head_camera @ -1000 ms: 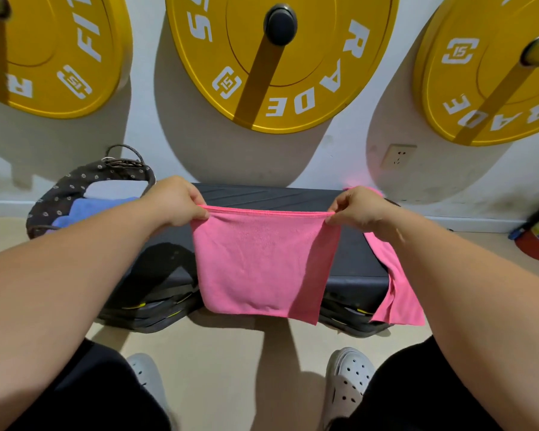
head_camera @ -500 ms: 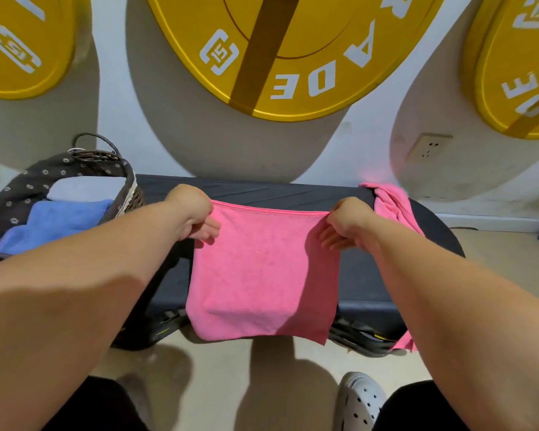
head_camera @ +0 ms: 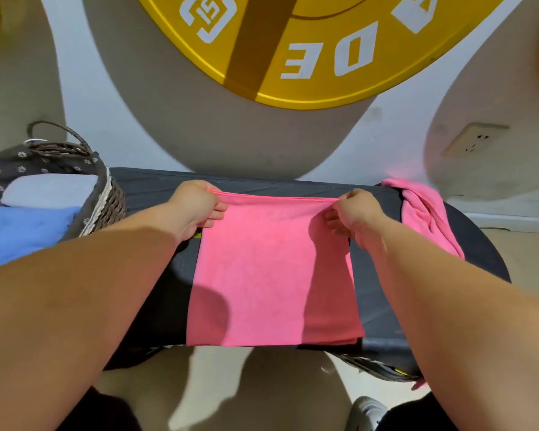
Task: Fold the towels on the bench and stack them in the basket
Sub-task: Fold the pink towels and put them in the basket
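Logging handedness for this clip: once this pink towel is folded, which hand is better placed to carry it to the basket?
Probably the left hand: it pinches the corner of the pink towel nearest the basket. The right hand grips the opposite corner, beside the second towel.

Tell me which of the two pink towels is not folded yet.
The bunched pink towel at the right end of the bench, draped over its edge. The other pink towel lies flat and squared mid-bench.

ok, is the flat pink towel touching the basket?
Apart. Head view: the flat towel lies on the bench, and bare bench shows between its left edge and the basket.
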